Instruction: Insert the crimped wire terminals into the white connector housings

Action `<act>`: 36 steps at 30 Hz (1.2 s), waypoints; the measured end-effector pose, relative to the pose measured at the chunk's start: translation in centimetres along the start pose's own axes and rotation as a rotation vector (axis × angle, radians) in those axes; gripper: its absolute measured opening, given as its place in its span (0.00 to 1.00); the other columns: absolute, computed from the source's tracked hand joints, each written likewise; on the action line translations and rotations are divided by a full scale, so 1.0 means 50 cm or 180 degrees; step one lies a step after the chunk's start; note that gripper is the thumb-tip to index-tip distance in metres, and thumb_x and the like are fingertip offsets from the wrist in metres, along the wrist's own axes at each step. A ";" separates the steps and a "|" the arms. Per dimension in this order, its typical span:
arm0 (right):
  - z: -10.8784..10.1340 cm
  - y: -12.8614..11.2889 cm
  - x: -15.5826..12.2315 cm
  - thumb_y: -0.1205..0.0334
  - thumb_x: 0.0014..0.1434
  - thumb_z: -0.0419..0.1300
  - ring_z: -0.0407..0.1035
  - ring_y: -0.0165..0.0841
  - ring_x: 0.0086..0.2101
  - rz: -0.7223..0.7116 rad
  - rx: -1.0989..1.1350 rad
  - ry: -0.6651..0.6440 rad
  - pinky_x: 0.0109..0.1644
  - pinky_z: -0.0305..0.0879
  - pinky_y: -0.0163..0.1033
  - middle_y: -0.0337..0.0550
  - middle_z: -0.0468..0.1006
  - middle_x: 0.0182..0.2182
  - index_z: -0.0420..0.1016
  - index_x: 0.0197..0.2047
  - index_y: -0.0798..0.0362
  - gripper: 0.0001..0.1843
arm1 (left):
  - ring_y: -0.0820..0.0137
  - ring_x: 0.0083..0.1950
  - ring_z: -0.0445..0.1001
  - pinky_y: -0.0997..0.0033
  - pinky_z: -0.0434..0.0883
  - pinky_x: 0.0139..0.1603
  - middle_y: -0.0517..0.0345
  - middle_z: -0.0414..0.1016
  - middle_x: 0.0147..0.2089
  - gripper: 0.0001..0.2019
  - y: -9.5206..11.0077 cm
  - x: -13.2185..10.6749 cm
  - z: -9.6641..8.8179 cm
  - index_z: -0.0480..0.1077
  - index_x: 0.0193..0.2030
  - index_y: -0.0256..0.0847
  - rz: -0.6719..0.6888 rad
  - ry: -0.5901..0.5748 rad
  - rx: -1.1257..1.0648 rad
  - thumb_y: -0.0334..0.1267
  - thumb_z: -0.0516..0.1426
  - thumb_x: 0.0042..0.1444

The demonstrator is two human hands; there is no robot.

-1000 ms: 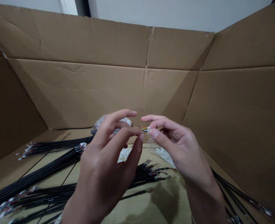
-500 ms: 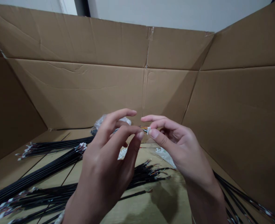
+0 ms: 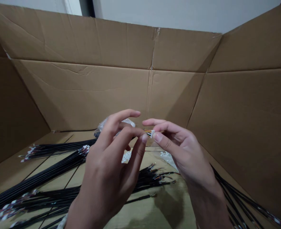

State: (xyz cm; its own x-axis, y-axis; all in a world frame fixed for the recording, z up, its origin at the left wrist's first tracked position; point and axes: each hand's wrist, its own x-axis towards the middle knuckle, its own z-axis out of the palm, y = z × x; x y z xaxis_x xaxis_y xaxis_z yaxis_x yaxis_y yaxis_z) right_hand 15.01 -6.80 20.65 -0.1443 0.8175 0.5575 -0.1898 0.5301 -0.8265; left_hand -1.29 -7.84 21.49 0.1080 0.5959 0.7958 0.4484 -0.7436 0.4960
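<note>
Between thumb and forefinger, my right hand (image 3: 178, 143) pinches a small white connector housing (image 3: 152, 134). Thin coloured wires (image 3: 147, 131), orange, yellow and dark among them, run into its left side. My left hand (image 3: 114, 152) has its thumb and forefinger closed on these wires just left of the housing; its other fingers are raised. How deep the wires sit in the housing is too small to tell. Below the hands, black cables (image 3: 152, 176) with bare coloured wire ends lie on the cardboard surface.
Bundled black cables with white connectors (image 3: 42, 171) lie at the left, and more cables (image 3: 240, 200) at the right. Loose white housings (image 3: 165, 154) rest on a clear bag behind my right hand. Another plastic bag (image 3: 101, 125) sits near the back cardboard wall (image 3: 95, 82).
Both hands keep their pinch on the wires and housing, nearly still. The view has shifted slightly, and my right wrist sits a little further left.
</note>
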 end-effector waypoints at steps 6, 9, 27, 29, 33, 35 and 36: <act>0.006 0.002 -0.002 0.62 0.66 0.69 0.77 0.33 0.53 -0.0143 -0.0195 0.0157 0.58 0.68 0.40 0.33 0.86 0.50 0.83 0.35 0.45 0.06 | 0.61 0.45 0.82 0.65 0.82 0.38 0.52 0.80 0.54 0.05 -0.011 -0.003 -0.009 0.76 0.37 0.47 0.0366 0.0239 0.0426 0.41 0.62 0.65; 0.008 0.001 -0.003 0.61 0.66 0.69 0.76 0.34 0.53 -0.0150 -0.0331 0.0204 0.55 0.66 0.42 0.32 0.86 0.51 0.83 0.34 0.45 0.07 | 0.66 0.44 0.82 0.68 0.81 0.39 0.52 0.78 0.57 0.05 -0.014 -0.005 -0.013 0.75 0.38 0.45 0.0549 0.0312 0.0638 0.35 0.60 0.67; 0.007 0.009 -0.001 0.61 0.67 0.68 0.77 0.30 0.51 -0.0265 -0.0395 0.0362 0.51 0.67 0.39 0.30 0.86 0.49 0.83 0.36 0.43 0.07 | 0.69 0.55 0.79 0.73 0.78 0.44 0.59 0.77 0.56 0.03 -0.033 0.003 -0.013 0.77 0.41 0.47 0.0398 0.0161 0.0038 0.34 0.62 0.66; 0.003 0.009 0.001 0.61 0.67 0.68 0.77 0.31 0.50 -0.0279 -0.0495 0.0394 0.48 0.67 0.39 0.30 0.86 0.50 0.83 0.35 0.43 0.06 | 0.71 0.54 0.79 0.77 0.79 0.41 0.59 0.77 0.55 0.03 -0.033 0.005 -0.015 0.78 0.43 0.47 0.0276 0.0165 -0.0218 0.34 0.63 0.66; -0.001 0.002 0.003 0.61 0.66 0.69 0.77 0.32 0.51 -0.0327 -0.0761 0.0364 0.50 0.67 0.39 0.30 0.86 0.51 0.83 0.35 0.44 0.06 | 0.71 0.50 0.80 0.79 0.80 0.35 0.60 0.79 0.53 0.03 -0.033 0.007 -0.017 0.79 0.44 0.47 0.0163 0.0147 -0.0485 0.36 0.65 0.65; -0.001 -0.002 0.001 0.62 0.66 0.69 0.77 0.32 0.52 -0.0378 -0.0828 0.0341 0.53 0.67 0.40 0.31 0.86 0.51 0.83 0.35 0.44 0.06 | 0.70 0.48 0.79 0.78 0.79 0.33 0.59 0.79 0.51 0.02 -0.032 0.006 -0.016 0.79 0.43 0.47 0.0019 0.0152 -0.0581 0.36 0.65 0.64; 0.000 -0.003 0.000 0.62 0.66 0.69 0.77 0.32 0.52 -0.0402 -0.0848 0.0332 0.54 0.67 0.40 0.31 0.85 0.51 0.82 0.35 0.44 0.06 | 0.70 0.47 0.79 0.78 0.79 0.34 0.59 0.80 0.50 0.02 -0.031 0.006 -0.016 0.79 0.42 0.47 -0.0062 0.0166 -0.0613 0.35 0.65 0.65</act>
State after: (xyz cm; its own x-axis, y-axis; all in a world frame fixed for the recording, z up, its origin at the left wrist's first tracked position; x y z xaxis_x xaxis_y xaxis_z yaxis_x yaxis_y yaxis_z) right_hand 15.04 -6.88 20.79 -0.0327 0.7528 0.6574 0.0635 0.6580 -0.7504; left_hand -2.66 -6.78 21.23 0.0527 0.5978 0.7999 0.2714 -0.7794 0.5647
